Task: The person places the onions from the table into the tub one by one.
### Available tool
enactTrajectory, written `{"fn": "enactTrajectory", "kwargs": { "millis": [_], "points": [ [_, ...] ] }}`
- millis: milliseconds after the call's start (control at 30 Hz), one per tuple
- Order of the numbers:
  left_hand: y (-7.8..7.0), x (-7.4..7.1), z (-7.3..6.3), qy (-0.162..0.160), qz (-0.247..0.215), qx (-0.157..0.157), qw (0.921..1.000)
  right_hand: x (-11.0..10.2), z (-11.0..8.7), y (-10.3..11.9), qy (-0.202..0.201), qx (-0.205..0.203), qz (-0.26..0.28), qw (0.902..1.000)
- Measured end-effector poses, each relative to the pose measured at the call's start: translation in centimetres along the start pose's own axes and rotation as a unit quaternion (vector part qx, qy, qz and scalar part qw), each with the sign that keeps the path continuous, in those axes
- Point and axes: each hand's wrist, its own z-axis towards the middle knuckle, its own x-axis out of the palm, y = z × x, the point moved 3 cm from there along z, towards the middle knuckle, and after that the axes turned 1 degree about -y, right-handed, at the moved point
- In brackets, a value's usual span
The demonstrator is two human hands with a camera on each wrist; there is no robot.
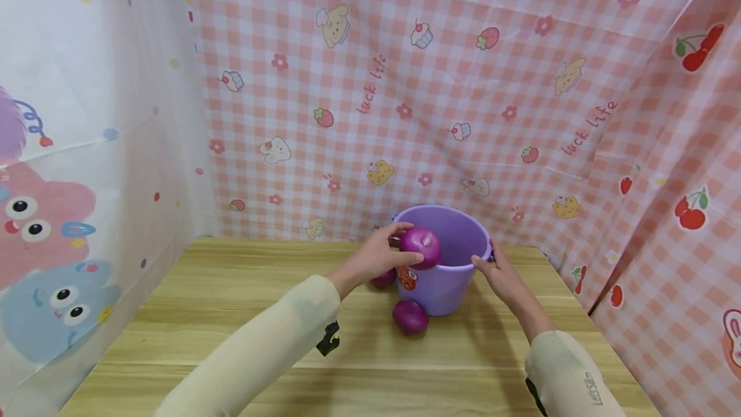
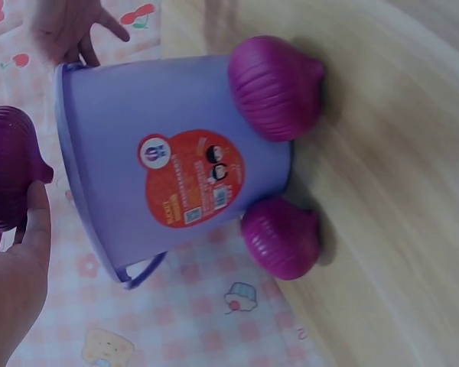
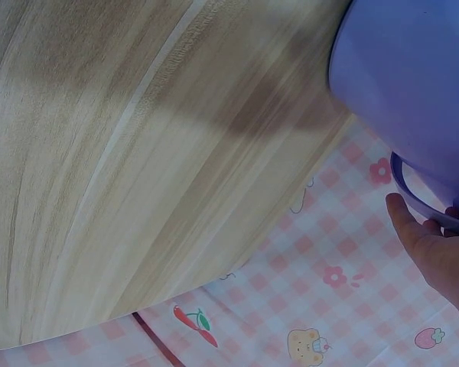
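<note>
A purple onion (image 1: 421, 248) is gripped in my left hand (image 1: 376, 257), thumb on its near side and fingers behind. It overlaps the near left rim of a purple bucket (image 1: 446, 291) in the head view; the left wrist view shows it apart from the rim. My right hand (image 1: 502, 277) holds the bucket's right rim, its thumb on the edge. In the right wrist view some of its fingers lie by the bucket's handle (image 3: 402, 182). On the table, one onion (image 1: 411, 318) sits at the bucket's front left base and another onion (image 2: 281, 238) beside its left side.
The bucket stands upright on a wood-grain table (image 1: 243, 320), toward the back edge. A pink checked cloth (image 1: 359, 82) hangs behind and to the right, and a white printed cloth (image 1: 145, 166) hangs at the left. The bucket wears a red sticker (image 2: 195, 180).
</note>
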Motion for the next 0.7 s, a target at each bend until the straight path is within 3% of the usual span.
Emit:
{"fn": "enactTrajectory", "kwargs": {
  "millis": [300, 700],
  "points": [
    [-0.9, 0.4, 2.1, -0.030, 0.017, -0.019, 0.9992, 0.0, 0.1, -0.1, -0.003, -0.007, 0.003, 1.0000],
    [-0.6, 1.7, 4.6, -0.054, 0.019, -0.030, 0.9979, 0.1, -0.1, 0.0, -0.009, -0.005, -0.004, 0.9999]
  ]
}}
